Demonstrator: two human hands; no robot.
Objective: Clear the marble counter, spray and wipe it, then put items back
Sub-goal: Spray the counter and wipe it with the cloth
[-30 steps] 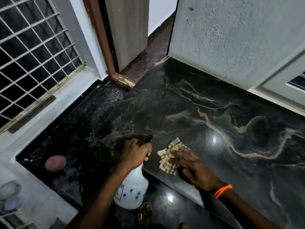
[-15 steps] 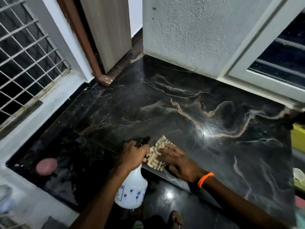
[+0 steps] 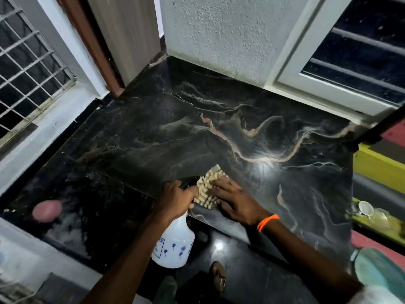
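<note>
A home's entry corner: dark marble counter meets a wooden door at eleven o'clock, grilled window at nine.

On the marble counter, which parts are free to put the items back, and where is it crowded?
The marble counter is bare from the textured wall and window frame down to its right edge. It is crowded only at the near edge, where the right hand presses the cloth and the left hand holds the spray bottle.
</note>
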